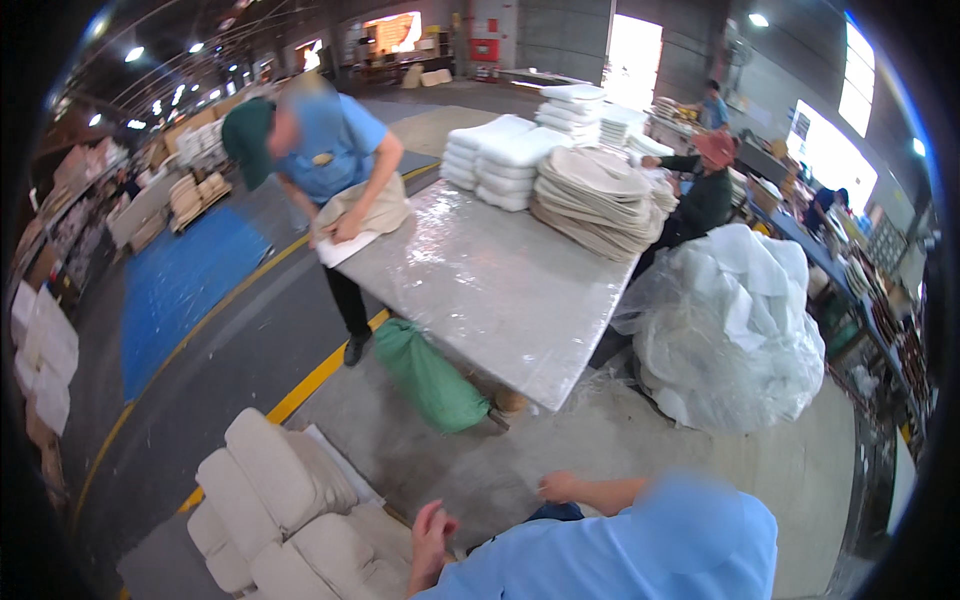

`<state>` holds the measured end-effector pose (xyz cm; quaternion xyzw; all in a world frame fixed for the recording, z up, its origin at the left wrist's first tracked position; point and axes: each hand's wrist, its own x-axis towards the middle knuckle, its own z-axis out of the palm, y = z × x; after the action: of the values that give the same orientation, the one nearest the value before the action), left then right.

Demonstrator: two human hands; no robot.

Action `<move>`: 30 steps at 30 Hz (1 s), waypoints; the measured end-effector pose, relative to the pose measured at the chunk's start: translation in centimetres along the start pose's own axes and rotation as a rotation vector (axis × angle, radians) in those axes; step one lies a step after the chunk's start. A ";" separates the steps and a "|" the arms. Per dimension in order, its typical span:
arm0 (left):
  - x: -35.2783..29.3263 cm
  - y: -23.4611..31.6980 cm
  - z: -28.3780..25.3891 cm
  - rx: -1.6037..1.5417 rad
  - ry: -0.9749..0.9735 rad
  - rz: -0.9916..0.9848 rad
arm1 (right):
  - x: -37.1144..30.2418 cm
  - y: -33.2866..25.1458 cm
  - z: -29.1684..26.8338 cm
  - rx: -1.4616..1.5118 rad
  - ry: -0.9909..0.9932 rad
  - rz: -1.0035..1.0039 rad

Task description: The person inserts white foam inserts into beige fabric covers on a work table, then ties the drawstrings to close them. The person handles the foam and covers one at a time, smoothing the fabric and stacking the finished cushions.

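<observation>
My left hand [432, 535] is beside the stacks of beige seat cushions [285, 480] at the lower left. Its fingers are loosely bent and apart, with nothing in them. Near my waist, in front of the blue shirt, my right hand [562, 487] is curled closed, and nothing shows in it. The cushions lie in several piles, close to my left forearm. Across from me stands a table [480, 290] with a shiny clear-film cover. A co-worker in a blue shirt and green cap presses both hands on a beige cushion cover [370, 212] at its left corner.
White folded pads [505, 165] and a pile of beige cushion pieces [600, 200] stand on the table's far side. A green sack [425, 375] leans below its near edge. On the right sits a big clear bag of white material [725, 330]. Another person in a red hat works behind.
</observation>
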<state>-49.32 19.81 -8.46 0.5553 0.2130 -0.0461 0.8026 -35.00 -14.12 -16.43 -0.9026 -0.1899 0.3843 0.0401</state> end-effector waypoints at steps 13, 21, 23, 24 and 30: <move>8.4 3.2 37.1 0.695 -0.886 0.048 | -6.6 10.9 -7.5 0.329 -0.053 -0.438; 14.4 1.5 43.0 0.338 -0.210 -0.101 | -9.4 29.6 -14.8 0.357 0.110 -0.114; 16.1 2.0 43.8 0.308 -0.160 -0.131 | -9.0 32.6 -16.3 0.365 0.139 -0.074; 17.0 2.4 44.2 0.298 -0.127 -0.143 | -8.5 33.3 -17.3 0.379 0.139 -0.100; 25.9 5.0 47.4 0.329 -0.052 -0.104 | -4.6 34.8 -22.2 0.599 0.132 -0.252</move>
<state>-10.58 -17.24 -0.41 0.6659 0.2101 -0.1363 0.7027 -11.33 -46.39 -5.31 -0.8429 -0.1756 0.3560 0.3633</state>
